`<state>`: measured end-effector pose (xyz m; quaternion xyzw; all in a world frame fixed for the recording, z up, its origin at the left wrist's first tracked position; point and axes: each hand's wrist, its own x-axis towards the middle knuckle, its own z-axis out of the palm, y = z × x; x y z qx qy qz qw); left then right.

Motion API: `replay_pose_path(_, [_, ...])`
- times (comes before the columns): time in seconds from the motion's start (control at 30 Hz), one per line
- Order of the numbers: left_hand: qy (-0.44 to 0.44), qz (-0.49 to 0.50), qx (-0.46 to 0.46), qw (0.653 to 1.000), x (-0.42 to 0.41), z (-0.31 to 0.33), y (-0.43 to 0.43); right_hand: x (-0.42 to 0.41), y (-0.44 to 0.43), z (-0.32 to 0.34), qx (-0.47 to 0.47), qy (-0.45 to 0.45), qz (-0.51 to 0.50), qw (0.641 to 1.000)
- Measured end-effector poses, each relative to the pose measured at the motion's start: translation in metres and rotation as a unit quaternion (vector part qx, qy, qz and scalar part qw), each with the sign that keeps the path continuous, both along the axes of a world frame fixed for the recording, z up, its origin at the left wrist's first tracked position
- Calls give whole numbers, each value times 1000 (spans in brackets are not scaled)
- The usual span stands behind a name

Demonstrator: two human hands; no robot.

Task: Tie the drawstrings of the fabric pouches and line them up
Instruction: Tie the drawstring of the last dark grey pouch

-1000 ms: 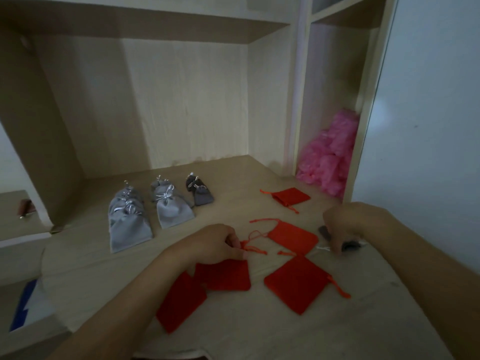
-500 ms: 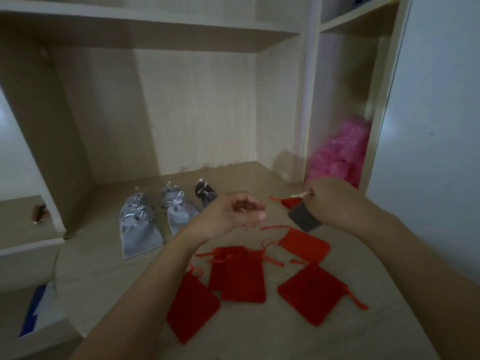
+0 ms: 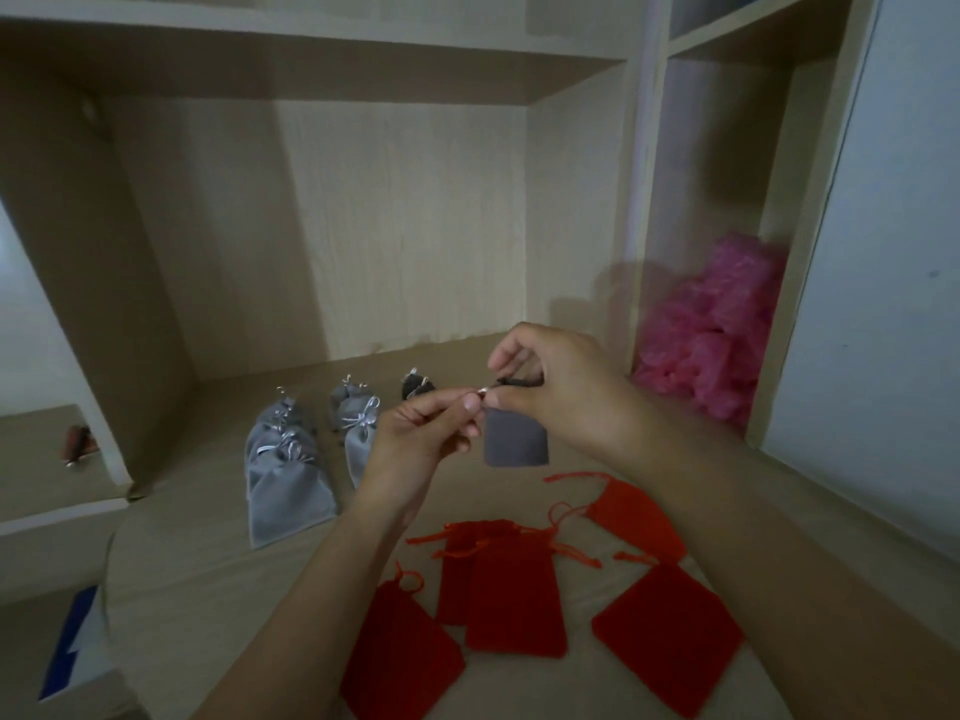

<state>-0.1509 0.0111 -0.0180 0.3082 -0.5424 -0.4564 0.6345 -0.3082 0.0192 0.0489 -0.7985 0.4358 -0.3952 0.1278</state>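
Pinches the silver drawstring (image 3: 483, 391) in the left hand (image 3: 415, 444), grips the gathered neck of the dark grey pouch (image 3: 516, 443) in the right hand (image 3: 561, 392), dangling just below both, above the red pouches (image 3: 514, 600). Best to pull straight out, keep the neck bunched, knot tight against it.

Tied pouches (image 3: 288, 475) rear left on desk (image 3: 182, 563); untied pouches (image 3: 514, 605) front right.
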Motion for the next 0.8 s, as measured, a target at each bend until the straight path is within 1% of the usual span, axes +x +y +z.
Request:
replay_pose_path(0.03, [12, 19, -1, 1000, 4, 1, -2, 2, -5, 0, 21, -7, 13, 1000])
replay_pose_path(0.1, [39, 53, 5, 998, 10, 0, -5, 3, -15, -1, 104, -25, 53, 993])
replay_pose_path(0.17, [52, 76, 15, 996, 14, 0, -8, 4, -25, -4, 194, -40, 107, 974])
replay_pose_path(0.2, [54, 82, 21, 995, 16, -1, -9, 4, -29, -7, 223, -50, 126, 965])
replay_pose_path(0.27, [59, 87, 29, 994, 17, -1, -10, 5, -36, -16, 249, -71, 136, 956])
replay_pose_path(0.4, [37, 116, 35, 992, 22, -5, -14, 2, -47, -32, 255, -67, 119, 957])
replay_pose_path(0.47, [18, 135, 42, 990, 26, -8, -18, -2, -52, -37, 254, -73, 88, 961])
replay_pose_path(0.67, [-115, 186, 86, 972, 35, -20, -26, -11, -66, -47, 197, -78, -1, 977])
replay_pose_path(0.8, [-197, 246, 95, 944, 45, -28, -35, -15, -69, -51, 161, -11, -16, 987])
